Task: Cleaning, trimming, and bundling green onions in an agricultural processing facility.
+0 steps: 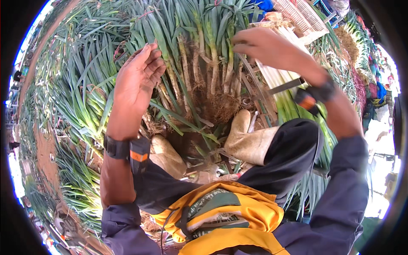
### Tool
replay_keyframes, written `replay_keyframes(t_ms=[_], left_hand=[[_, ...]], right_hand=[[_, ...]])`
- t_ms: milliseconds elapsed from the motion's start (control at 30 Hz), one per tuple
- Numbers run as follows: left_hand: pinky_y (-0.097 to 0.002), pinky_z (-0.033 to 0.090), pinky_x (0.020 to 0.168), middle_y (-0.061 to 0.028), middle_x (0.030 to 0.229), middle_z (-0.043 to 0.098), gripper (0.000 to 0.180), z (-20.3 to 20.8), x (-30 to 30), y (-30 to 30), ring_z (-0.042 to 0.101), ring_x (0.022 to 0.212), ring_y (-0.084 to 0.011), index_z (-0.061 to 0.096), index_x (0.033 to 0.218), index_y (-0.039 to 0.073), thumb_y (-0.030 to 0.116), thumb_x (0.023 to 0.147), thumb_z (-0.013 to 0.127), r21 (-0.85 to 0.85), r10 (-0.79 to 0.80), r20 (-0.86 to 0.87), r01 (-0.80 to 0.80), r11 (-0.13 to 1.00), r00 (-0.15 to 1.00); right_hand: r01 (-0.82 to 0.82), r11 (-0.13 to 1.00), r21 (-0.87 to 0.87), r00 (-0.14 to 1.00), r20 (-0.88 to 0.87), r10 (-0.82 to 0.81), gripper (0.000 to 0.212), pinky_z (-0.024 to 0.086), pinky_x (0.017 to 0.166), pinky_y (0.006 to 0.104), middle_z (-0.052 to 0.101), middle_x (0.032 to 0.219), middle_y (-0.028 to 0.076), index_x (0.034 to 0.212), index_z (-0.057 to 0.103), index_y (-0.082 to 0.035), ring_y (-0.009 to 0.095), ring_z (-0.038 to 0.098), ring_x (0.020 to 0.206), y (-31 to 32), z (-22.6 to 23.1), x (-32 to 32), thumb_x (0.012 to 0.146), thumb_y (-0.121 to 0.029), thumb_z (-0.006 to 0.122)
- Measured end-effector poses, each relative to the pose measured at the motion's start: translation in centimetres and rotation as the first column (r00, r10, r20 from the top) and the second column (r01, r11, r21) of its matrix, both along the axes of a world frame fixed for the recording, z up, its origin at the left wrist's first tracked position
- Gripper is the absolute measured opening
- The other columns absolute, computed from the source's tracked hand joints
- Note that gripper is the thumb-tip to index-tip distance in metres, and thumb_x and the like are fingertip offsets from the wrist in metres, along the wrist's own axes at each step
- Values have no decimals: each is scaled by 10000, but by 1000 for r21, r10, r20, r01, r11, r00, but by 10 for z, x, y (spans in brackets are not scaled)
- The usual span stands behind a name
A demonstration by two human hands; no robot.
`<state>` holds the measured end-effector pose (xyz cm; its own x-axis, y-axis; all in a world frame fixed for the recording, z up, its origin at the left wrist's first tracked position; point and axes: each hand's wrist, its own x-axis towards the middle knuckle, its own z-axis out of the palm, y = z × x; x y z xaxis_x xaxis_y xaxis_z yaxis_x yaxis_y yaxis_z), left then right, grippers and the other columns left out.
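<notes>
My left hand [142, 70] is raised over the leeks, palm turned inward, its fingers loosely curled and apart, with nothing in them. My right hand [272, 49] reaches in from the right, slightly blurred. Its fingers stretch toward the leek tops and hold nothing that I can see; the thumb is hidden. Between and below both hands stand several untrimmed leeks [214, 70], leaves up, with soil-brown roots [223, 108] at the bottom. Under my right forearm lies a row of cleaned white leeks [272, 74], crossed by a dark flat strip [287, 86].
Heaps of green leeks [89, 80] spread along the left. A woven basket [299, 17] is at the upper right. Pale boots [250, 140] are on my feet, close to the roots. A wooden edge [259, 91] runs beside the cleaned leeks. Cut scraps lie on the ground.
</notes>
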<state>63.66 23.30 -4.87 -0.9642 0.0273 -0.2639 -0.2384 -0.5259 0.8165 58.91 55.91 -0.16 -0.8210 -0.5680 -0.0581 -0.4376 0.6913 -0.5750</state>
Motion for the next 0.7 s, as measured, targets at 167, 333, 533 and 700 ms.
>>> replay_keyframes(t_ms=[167,333,533,700], left_hand=[[-315,519,866,-37,1021,661,296,11,18,0,630,905,-135,620,1239,27,213,1010,605,-25,33,-23,-34,999,999],[-315,512,843,-29,936,637,329,27,46,-15,608,829,-119,573,1295,-7,192,1036,543,-114,186,-17,-186,976,982],[-303,523,766,-58,915,651,301,12,41,-15,622,801,-131,565,1281,-25,155,1049,498,-110,134,84,-124,986,987],[-305,519,776,-47,939,656,315,8,43,-11,618,837,-127,574,1282,-12,186,1043,523,-166,85,142,-61,984,986]], right_hand=[[113,940,321,976,-214,-45,153,557,787,482,676,919,266,915,676,66,425,689,903,-49,-202,-109,858,-62,615],[273,891,364,934,-322,-154,176,571,751,464,680,990,235,997,684,6,413,696,897,-92,-326,-139,836,-43,633],[337,787,516,938,-260,-231,269,570,716,422,719,934,223,1116,644,-1,337,721,883,-80,-372,-168,864,-96,650],[524,851,20,827,228,-514,501,534,827,412,736,995,171,1235,626,3,301,705,927,-106,-286,-120,842,-303,680]])
